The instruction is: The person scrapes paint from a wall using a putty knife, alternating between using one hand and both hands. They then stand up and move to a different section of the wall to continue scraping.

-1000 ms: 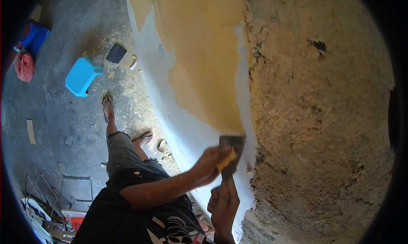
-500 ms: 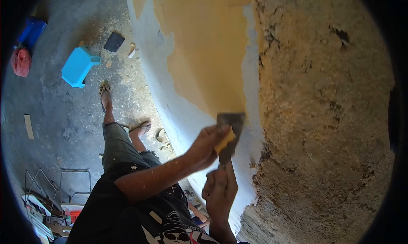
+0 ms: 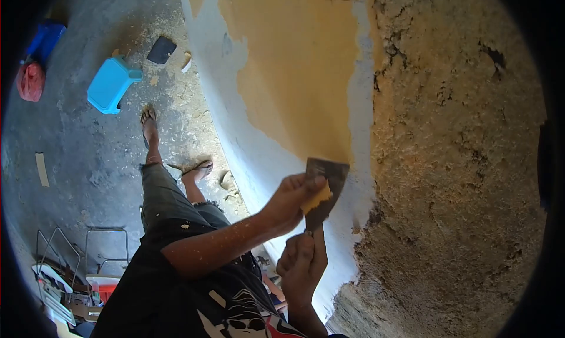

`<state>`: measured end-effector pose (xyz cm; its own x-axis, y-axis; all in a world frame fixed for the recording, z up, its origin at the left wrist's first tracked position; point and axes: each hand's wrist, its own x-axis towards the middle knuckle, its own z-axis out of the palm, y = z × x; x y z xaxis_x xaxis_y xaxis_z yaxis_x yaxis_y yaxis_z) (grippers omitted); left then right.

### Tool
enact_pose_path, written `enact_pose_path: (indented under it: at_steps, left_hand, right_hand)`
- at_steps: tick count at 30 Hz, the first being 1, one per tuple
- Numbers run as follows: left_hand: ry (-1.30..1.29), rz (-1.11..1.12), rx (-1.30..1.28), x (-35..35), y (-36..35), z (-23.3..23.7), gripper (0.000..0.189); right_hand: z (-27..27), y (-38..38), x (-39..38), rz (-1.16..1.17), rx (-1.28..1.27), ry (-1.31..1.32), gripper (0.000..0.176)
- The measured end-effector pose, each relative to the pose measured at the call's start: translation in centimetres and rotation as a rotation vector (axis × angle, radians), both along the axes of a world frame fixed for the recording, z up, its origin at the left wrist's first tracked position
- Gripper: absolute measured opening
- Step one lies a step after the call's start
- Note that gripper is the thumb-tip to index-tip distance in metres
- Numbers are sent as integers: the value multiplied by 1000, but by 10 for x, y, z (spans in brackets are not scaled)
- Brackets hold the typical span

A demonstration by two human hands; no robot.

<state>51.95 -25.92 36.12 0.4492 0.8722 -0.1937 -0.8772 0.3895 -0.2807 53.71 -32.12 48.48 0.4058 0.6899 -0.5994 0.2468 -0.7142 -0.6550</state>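
My right hand (image 3: 300,264) is wrapped around the handle of a putty knife, its wide metal blade (image 3: 332,176) pointing up and slightly tilted. With thumb and fingers, my left hand (image 3: 288,202) pinches a yellow paint flake (image 3: 318,199) with a ragged edge against the blade's face. Both hands are in front of a wall. Part of that wall keeps its yellow paint (image 3: 294,73), bordered by a bare whitish layer (image 3: 265,143). To the right is rough brown, pitted wall (image 3: 447,161). The handle is mostly hidden by my right hand.
On the grey floor to the left stand a light blue stool (image 3: 112,85), a dark square piece (image 3: 162,49) and a red plastic bag (image 3: 30,82). Paint crumbs and a stone-like chunk (image 3: 228,181) lie along the wall's foot. Metal-framed chairs (image 3: 106,247) are at lower left.
The view has shifted slightly. The putty knife's blade leans a little more to the right, and my left hand still pinches the flake against it.
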Motion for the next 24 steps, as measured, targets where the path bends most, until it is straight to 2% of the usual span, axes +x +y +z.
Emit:
enact_pose_path:
  at_steps: [2,4,5,10,12,14,16,18,20,22,24]
  left_hand:
    - [22,-18,-2,-4,-3,6,23]
    - [25,-137,-113,5,-13,15,24]
    - [34,-101,-68,8,-12,17,25]
    - [12,-41,5,-8,-6,8,24]
    - [28,-161,-121,2,-20,16,24]
    - [12,-133,-97,5,-16,13,24]
    - [55,-92,-66,4,-10,4,24]
    - [31,-107,-52,-6,-12,9,23]
    - [52,-124,-131,0,-18,20,25]
    - [1,-124,-148,4,-12,20,26]
    - [37,-8,-97,6,-1,16,28]
  right_hand:
    - [7,-2,-2,-10,-26,5,42]
    - [20,-10,5,-28,-59,8,32]
    - [22,-8,8,-41,-85,-12,29]
    - [14,-1,-11,-35,-59,46,33]
    - [24,-12,2,-69,-93,63,31]
    - [22,-11,6,-87,-114,4,32]
    - [11,-9,3,-68,-91,79,48]
    - [15,-7,-6,-13,-50,138,47]
    - [29,-8,3,-73,-125,65,46]
    - [33,-2,13,-7,-102,81,46]
    - [22,10,1,-47,-51,79,39]
